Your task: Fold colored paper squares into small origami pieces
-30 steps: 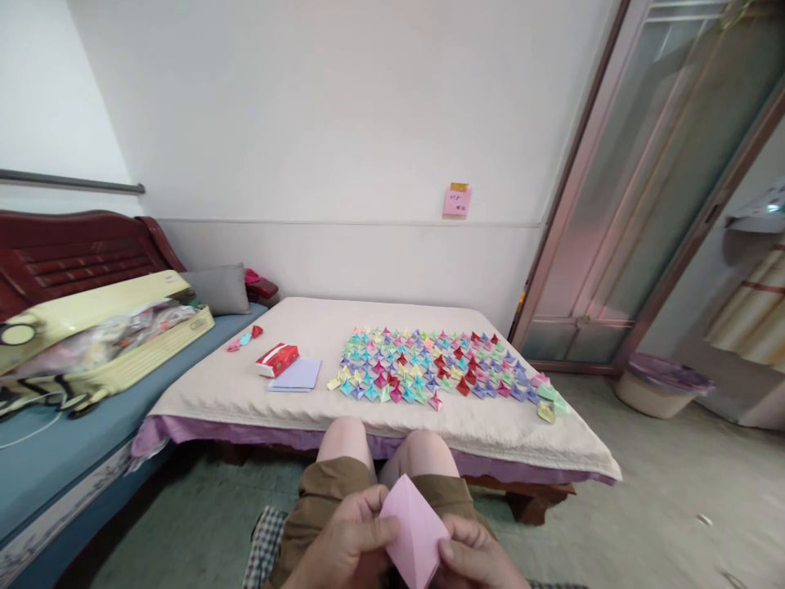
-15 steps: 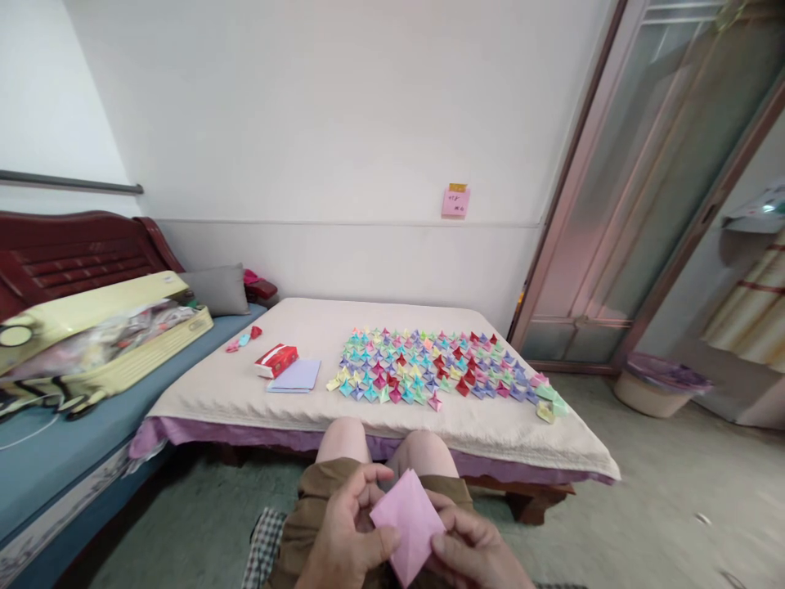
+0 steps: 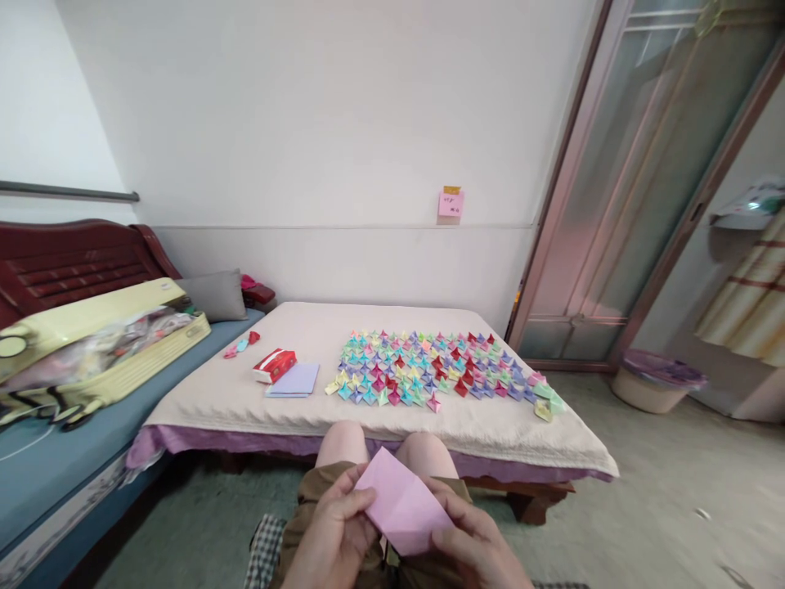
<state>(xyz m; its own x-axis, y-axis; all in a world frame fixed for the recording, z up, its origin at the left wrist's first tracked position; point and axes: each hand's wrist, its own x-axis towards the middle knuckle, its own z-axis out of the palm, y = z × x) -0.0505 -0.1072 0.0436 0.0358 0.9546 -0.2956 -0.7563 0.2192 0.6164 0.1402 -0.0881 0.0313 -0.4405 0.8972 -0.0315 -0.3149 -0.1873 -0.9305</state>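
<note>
A pink sheet of origami paper [image 3: 405, 503], creased and partly folded, is held above my lap. My left hand [image 3: 340, 523] pinches its left edge, thumb on top and fingers behind. At the lower right corner my right hand [image 3: 475, 536] grips the paper between thumb and fingers. Beyond my knees, many small folded paper pieces [image 3: 423, 368] in several colours stand in rows on the cloth-covered table [image 3: 245, 409]. A stack of lilac paper [image 3: 294, 380] lies further left, beside a red tissue pack [image 3: 275, 366].
A few folded pieces [image 3: 242, 345] lie at the table's far left. An open yellow suitcase [image 3: 116, 343] full of things rests on the blue bed [image 3: 55, 458]. A lined waste bin [image 3: 656, 384] stands on the floor at right, near a glass door [image 3: 613, 204].
The pink paper has turned from an upright diamond to a wider, tilted shape, and now sits slightly higher. My left hand has shifted along its left edge. Both hands still hold it.
</note>
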